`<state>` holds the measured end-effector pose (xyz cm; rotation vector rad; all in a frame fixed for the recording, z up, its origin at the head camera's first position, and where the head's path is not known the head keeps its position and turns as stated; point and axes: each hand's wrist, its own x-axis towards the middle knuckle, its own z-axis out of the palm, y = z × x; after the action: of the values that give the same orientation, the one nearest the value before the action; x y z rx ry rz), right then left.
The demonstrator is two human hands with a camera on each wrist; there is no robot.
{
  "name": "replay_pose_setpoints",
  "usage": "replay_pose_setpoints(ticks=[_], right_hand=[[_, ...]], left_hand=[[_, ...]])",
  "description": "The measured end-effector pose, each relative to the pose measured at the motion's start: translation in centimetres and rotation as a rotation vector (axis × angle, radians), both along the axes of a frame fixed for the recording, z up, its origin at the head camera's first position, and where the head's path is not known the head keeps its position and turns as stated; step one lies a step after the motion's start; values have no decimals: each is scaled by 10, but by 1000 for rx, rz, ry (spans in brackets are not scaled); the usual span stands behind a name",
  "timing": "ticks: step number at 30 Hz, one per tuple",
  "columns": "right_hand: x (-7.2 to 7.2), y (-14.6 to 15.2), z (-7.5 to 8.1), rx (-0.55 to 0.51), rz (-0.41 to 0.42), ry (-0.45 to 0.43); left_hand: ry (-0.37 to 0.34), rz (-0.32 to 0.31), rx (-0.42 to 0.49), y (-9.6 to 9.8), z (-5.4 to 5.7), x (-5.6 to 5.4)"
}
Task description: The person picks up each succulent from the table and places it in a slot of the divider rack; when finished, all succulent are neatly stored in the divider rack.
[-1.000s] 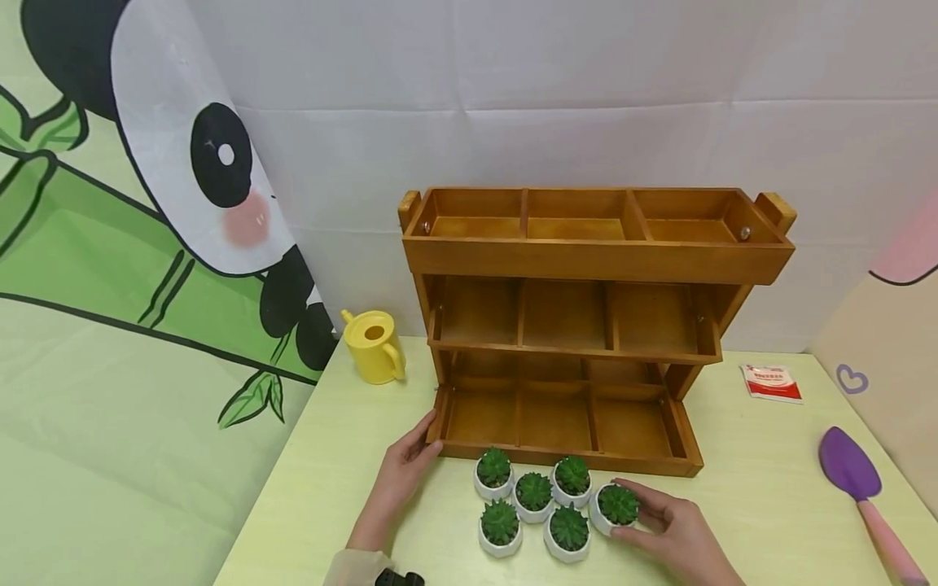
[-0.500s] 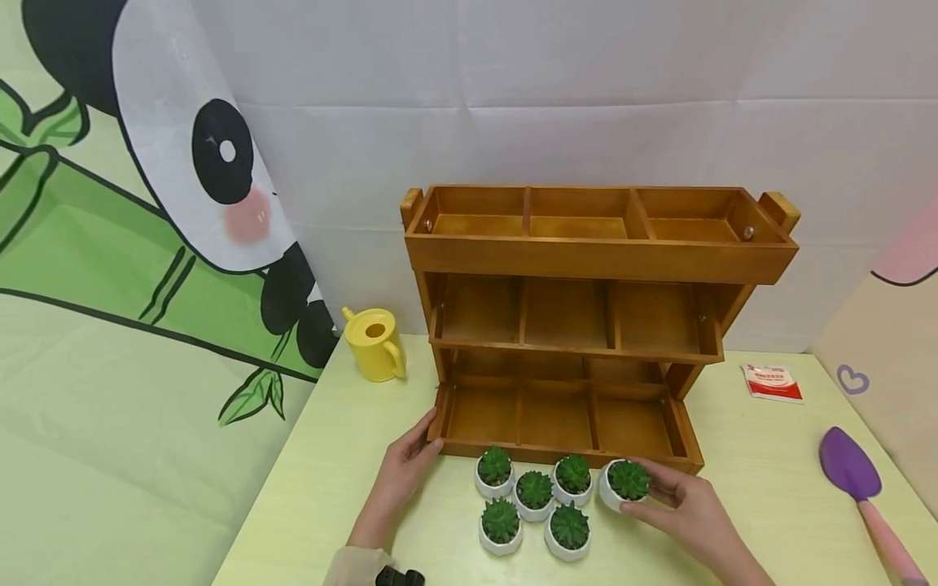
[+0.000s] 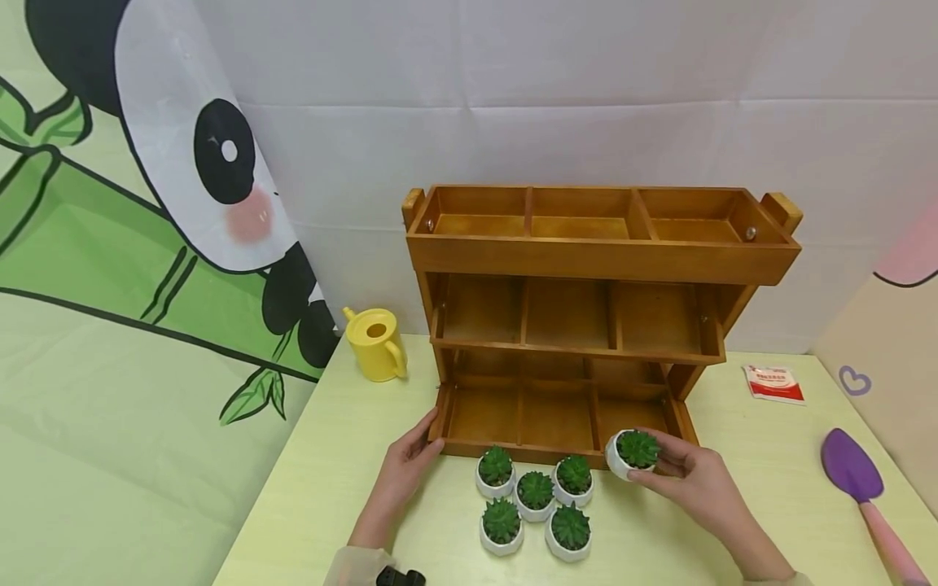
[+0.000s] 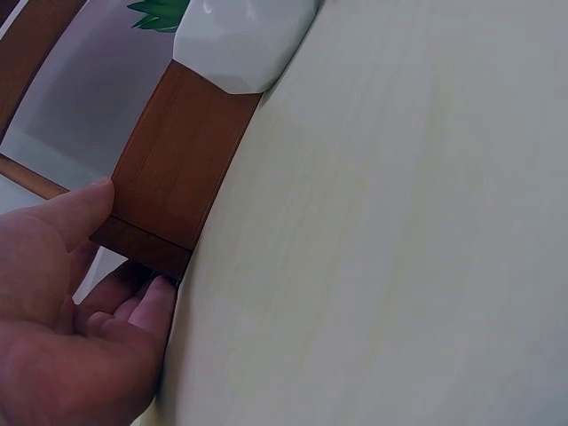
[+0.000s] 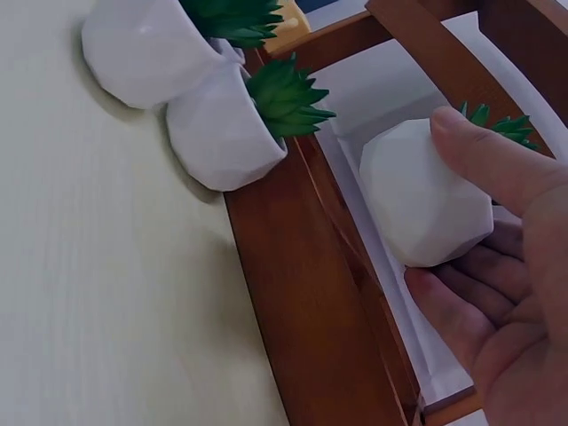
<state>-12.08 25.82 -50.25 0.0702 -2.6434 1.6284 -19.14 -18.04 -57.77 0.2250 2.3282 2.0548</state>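
Note:
My right hand (image 3: pixel 699 484) holds a small potted succulent (image 3: pixel 636 450), pinching its white faceted pot between thumb and fingers. The pot is raised at the front rim of the bottom tier, by the right compartment. In the right wrist view the pot (image 5: pixel 417 191) shows its pale side and base, with green leaf tips behind the thumb. My left hand (image 3: pixel 406 468) grips the lower left front corner of a brown three-tier wooden shelf (image 3: pixel 601 259). In the left wrist view its thumb lies on the wooden corner (image 4: pixel 177 160), and the fingers curl behind.
Several more potted succulents (image 3: pixel 534 495) stand grouped in front of the shelf. A yellow watering can (image 3: pixel 375 346) is left of it. To the right lie a red-and-white packet (image 3: pixel 773 384) and a purple spade with a pink handle (image 3: pixel 852 465). Fabric covers the wall behind.
My right hand has lifted the potted succulent off the table and carried it forward and slightly right, to the bottom tier's rim. My left hand stays at the shelf corner.

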Motion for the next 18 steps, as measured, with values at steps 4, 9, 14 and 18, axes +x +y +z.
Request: replay_pose_setpoints(ticks=[4, 9, 14, 18], right_hand=[[-9, 4, 1, 25, 2, 40], [-19, 10, 1, 37, -2, 45], [-30, 16, -2, 77, -22, 23], [-38, 21, -7, 121, -36, 18]], left_hand=[[-2, 2, 2, 0, 0, 0], [-8, 4, 2, 0, 0, 0], [-7, 3, 5, 1, 0, 0], [-10, 4, 7, 0, -1, 0]])
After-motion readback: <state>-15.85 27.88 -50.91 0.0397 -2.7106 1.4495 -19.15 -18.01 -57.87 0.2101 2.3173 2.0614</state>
